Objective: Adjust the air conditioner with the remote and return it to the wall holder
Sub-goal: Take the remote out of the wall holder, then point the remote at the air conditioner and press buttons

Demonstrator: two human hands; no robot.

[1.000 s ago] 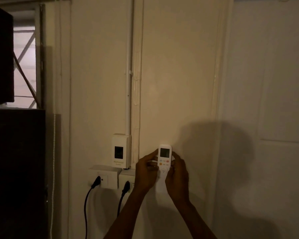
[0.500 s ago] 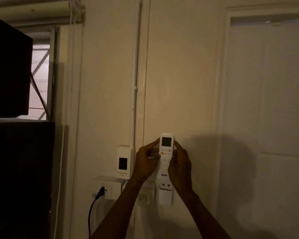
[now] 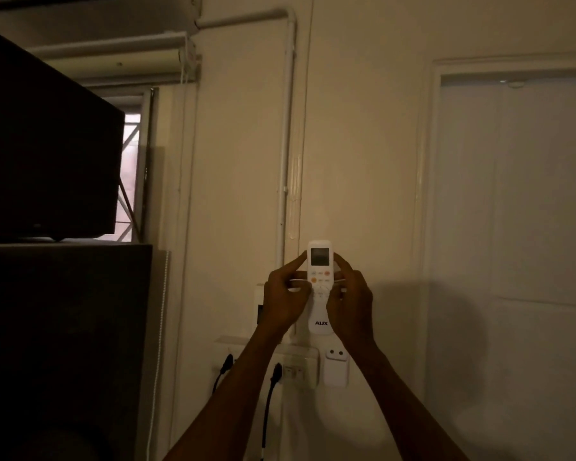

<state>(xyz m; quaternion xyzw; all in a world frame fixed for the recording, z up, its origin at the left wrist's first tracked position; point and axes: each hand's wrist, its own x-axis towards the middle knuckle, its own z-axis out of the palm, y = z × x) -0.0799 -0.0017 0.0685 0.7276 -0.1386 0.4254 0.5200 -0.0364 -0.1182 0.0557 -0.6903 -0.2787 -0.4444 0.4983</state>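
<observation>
A white remote (image 3: 320, 284) with a small screen, orange buttons and the letters AUX stands upright in front of the wall. My left hand (image 3: 285, 296) grips its left side and my right hand (image 3: 348, 302) grips its right side. The remote's lower end hangs a short way above the white wall holder (image 3: 336, 367), clear of it. The holder is fixed to the wall, has two small holes at its top and is empty.
White sockets (image 3: 296, 366) with two black plugs and cables (image 3: 270, 390) sit left of the holder. A white pipe (image 3: 288, 128) runs up the wall. Dark cabinets (image 3: 47, 227) fill the left, a window (image 3: 130, 174) shows behind them, and a pale door (image 3: 519, 227) stands at right.
Both hands have lifted the remote up out of the wall holder, which now shows empty below it. The camera has tilted upward.
</observation>
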